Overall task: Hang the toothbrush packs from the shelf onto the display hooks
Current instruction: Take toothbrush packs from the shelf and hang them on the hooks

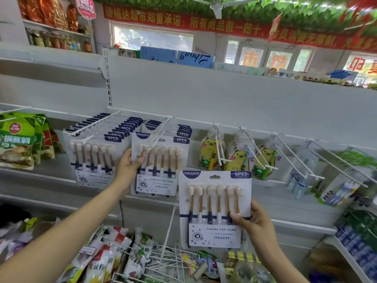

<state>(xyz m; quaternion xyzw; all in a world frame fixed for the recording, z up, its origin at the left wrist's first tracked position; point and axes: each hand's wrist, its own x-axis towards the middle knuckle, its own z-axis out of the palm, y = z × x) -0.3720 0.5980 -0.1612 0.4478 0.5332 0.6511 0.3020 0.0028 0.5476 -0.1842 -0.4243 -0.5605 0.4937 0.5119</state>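
Toothbrush pack, loose (215,209): six-piece blister card, upright, held in front of the shelving below and to the right of the stocked hooks; hang slot at its top edge free. Right hand (258,223): grip closed on the card's lower right edge, thumb across the front.

Toothbrush pack, front of middle hook (156,164): on its hook, more cards behind it. Left hand (129,164): grip closed on this card's left edge, thumb on the front, apparently steadying or seating it.

Middle hook (161,129): white wire, tip projecting past the front card. Left hook (95,123): full row of the same packs.

Step, as judged: one card settled, the next waiting. Next move calls for raising the loose card and lining its slot up with a hook tip.

Neighbouring: yellow bear packs (236,158), to the right.
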